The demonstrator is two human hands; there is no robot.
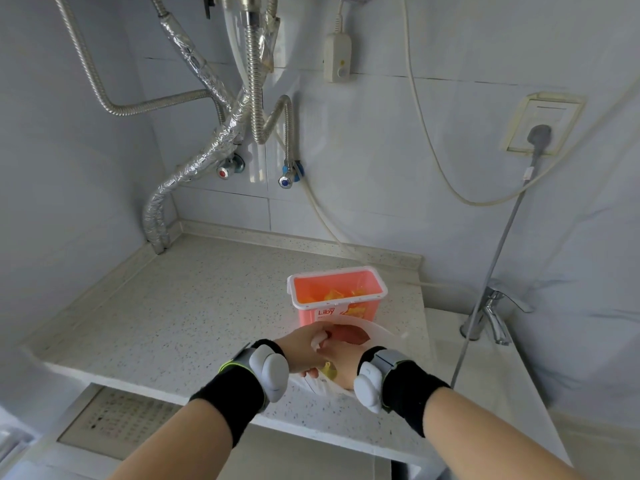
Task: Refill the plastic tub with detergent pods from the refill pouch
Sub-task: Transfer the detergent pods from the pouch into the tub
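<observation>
Pods (341, 295), orange and glossy, lie in the bottom of the pink plastic tub (304, 318), which stands open on the speckled table (194, 306) near the back wall, beside the sink tap (491, 315). They look soft, squashy and probably slick, light one by one, and likely to burst if pinched hard, so I would cup them loosely rather than squeeze. One yellowish pod (328, 370) shows between the two hands, just in front of the tub.

A white refill pouch (374, 332) sits directly in front of the tub, its mouth held open toward the camera. It seems thin and floppy, so the best hold is at the rim of the opening, where a pinch keeps it spread; its weight depends on what is left inside, which cannot be seen.

Left hand (304, 348) pinches the near edge of the pouch, fingers curled over the film. Right hand (341, 363) is close against it at the pouch mouth with fingers bent inward; it appears to grip the pouch or the pod there, but which one I cannot tell. Both wrists wear black bands with white sensor units. The tub lies just beyond the hands, touching or nearly touching the pouch, with its rim clear for tipping.
</observation>
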